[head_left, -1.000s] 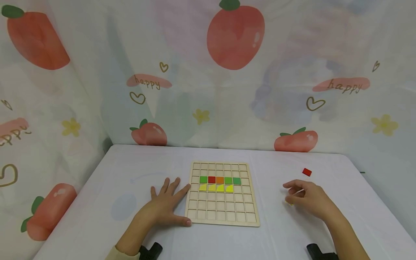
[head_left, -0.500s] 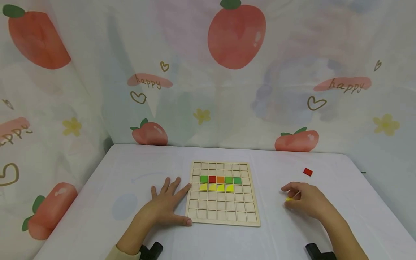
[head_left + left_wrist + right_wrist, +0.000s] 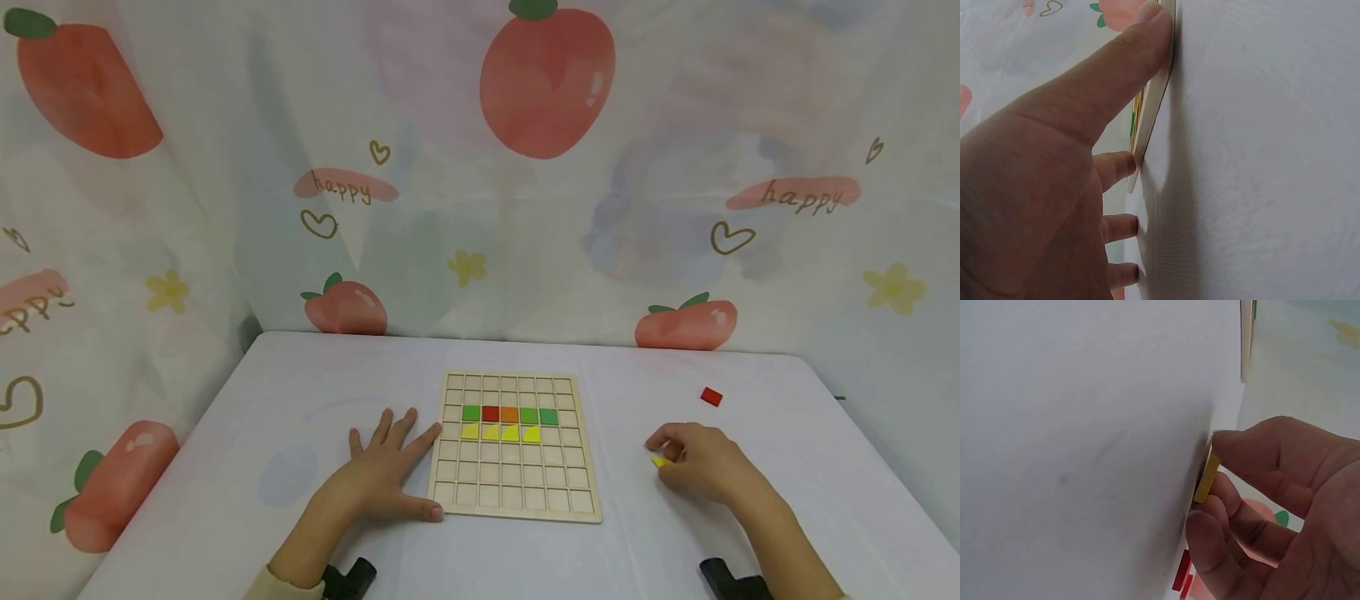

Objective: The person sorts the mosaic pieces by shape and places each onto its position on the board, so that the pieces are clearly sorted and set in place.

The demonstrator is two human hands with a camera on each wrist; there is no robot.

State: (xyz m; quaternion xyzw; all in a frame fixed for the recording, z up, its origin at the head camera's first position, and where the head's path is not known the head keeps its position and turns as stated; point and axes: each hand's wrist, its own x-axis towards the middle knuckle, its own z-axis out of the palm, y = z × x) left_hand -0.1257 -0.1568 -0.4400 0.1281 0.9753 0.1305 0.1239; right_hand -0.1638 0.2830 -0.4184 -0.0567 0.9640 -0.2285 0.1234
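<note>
My right hand point(image 3: 701, 462) pinches a small flat yellow tile point(image 3: 660, 462) low over the right part of the table. In the right wrist view the yellow tile point(image 3: 1207, 478) stands tilted between thumb and fingers, its full outline partly covered. A wooden grid board point(image 3: 510, 475) lies mid-table. One row of it holds green, red and orange square tiles; the row below has several yellow triangular tiles point(image 3: 510, 433). Fingers spread, my left hand point(image 3: 378, 483) rests at the board's left edge. The left wrist view has its thumb and index finger touching the board's side point(image 3: 1154, 103).
A red tile point(image 3: 711, 397) lies on the white table point(image 3: 322, 392) beyond my right hand. Behind the table's far edge hangs a fruit-printed cloth point(image 3: 525, 250), and more of it covers the left side. Black wrist-camera mounts point(image 3: 348, 579) show below both hands.
My right hand has shifted slightly left, and the yellow tile, mostly hidden before, now shows between its fingertips. The left hand and the board stay put.
</note>
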